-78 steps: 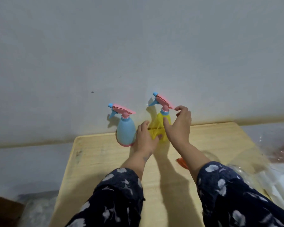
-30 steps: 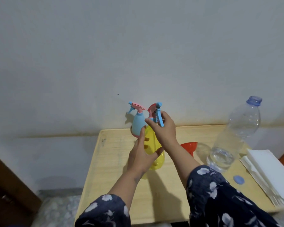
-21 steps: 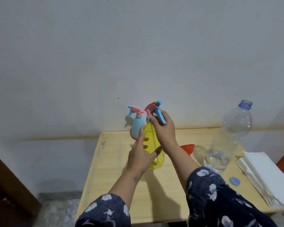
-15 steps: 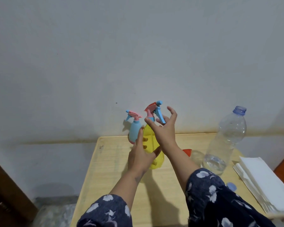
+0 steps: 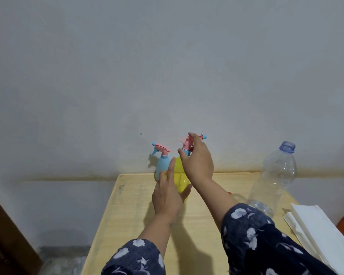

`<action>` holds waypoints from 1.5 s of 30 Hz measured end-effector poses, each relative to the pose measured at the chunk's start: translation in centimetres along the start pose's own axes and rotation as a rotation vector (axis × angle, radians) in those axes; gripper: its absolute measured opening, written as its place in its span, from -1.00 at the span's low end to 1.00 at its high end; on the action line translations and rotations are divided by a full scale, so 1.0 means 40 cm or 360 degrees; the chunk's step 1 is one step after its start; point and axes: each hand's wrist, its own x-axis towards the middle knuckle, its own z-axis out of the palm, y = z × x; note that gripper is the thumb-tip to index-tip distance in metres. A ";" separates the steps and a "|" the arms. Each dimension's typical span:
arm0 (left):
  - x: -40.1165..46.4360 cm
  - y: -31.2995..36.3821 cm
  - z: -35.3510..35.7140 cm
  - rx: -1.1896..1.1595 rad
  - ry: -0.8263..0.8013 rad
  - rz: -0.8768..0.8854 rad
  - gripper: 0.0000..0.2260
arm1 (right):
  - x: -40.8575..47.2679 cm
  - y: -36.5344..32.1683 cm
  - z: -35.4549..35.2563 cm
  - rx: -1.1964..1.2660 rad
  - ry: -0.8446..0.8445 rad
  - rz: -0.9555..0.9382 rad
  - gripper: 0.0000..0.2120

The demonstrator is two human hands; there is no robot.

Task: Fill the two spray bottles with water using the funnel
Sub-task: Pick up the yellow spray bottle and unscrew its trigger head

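Gripped around its belly by the left hand (image 5: 168, 197), the yellow spray bottle (image 5: 180, 180) is being held near the far edge of the tabletop (image 5: 131, 215), while the right hand (image 5: 198, 165) is being curled over the pink spray head (image 5: 187, 143), fingers and thumb pinching it at the neck. Half a second ago those fingers were being spread off the head; now they are being closed on it again with the nozzle swung round to the right, so the head is likely being unscrewed turn by turn and the neck is not yet open for filling. The blue spray bottle (image 5: 162, 165) is being left capped at the far edge, just beside the yellow one. The uncapped water bottle (image 5: 274, 179) is being kept at the right edge, next to stacked white paper (image 5: 314, 225). The funnel (image 5: 229, 193) is being almost wholly hidden behind the right forearm.
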 end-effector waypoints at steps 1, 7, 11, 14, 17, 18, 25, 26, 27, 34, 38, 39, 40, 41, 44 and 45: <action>-0.001 -0.001 0.001 0.0005 -0.0002 0.0002 -0.17 | 0.004 0.000 0.000 0.0010 0.0000 0.0018 -0.53; -0.002 -0.013 0.003 0.0087 -0.0010 0.0045 -0.20 | 0.022 -0.002 0.009 0.0098 -0.0043 0.0165 -0.56; 0.006 -0.025 0.002 0.0100 -0.0042 -0.0025 -0.19 | 0.032 0.000 0.022 0.0395 -0.0231 0.0142 -0.74; 0.001 -0.037 0.008 0.0068 -0.0066 -0.0075 -0.17 | 0.033 0.001 0.021 0.0445 -0.0413 0.0077 -0.76; 0.002 -0.038 0.014 0.0062 -0.0065 -0.0068 -0.17 | 0.028 0.003 0.017 0.0430 -0.0430 0.0040 -0.61; 0.005 -0.038 0.016 0.0053 -0.0063 -0.0056 -0.17 | 0.026 0.003 0.017 0.0433 -0.0394 0.0041 -0.53; 0.005 -0.107 0.006 -0.0013 -0.0250 0.0011 -0.14 | 0.063 0.004 -0.010 0.0646 -0.0159 0.0022 -0.49; 0.000 -0.133 0.002 0.0021 -0.0278 0.0011 -0.14 | 0.073 0.005 -0.022 0.0677 -0.0102 0.0030 -0.49; -0.004 -0.162 -0.002 0.0065 -0.0310 0.0005 -0.14 | 0.083 0.008 -0.034 0.0696 -0.0042 0.0040 -0.49; -0.032 -0.288 -0.029 0.0036 -0.0269 -0.0196 -0.14 | 0.116 0.092 -0.057 0.0458 -0.0097 0.0205 -0.46; -0.020 -0.252 -0.022 -0.0207 -0.0138 -0.0175 -0.15 | 0.045 0.196 0.002 0.0236 -0.0449 0.0431 -0.45; -0.017 -0.242 -0.017 -0.0255 -0.0124 -0.0166 -0.15 | 0.022 0.226 0.020 0.0174 -0.0522 0.0468 -0.46; -0.016 -0.234 -0.010 -0.0291 -0.0116 -0.0157 -0.15 | -0.001 0.257 0.037 0.0114 -0.0584 0.0506 -0.47; -0.015 -0.228 -0.002 -0.0316 -0.0113 -0.0153 -0.15 | -0.022 0.289 0.054 0.0073 -0.0637 0.0551 -0.49; -0.019 -0.222 0.024 -0.0351 -0.0123 -0.0177 -0.14 | -0.079 0.374 0.093 0.0021 -0.0732 0.0730 -0.54; -0.023 -0.223 0.033 -0.0364 -0.0128 -0.0190 -0.14 | -0.094 0.397 0.102 0.0023 -0.0739 0.0775 -0.55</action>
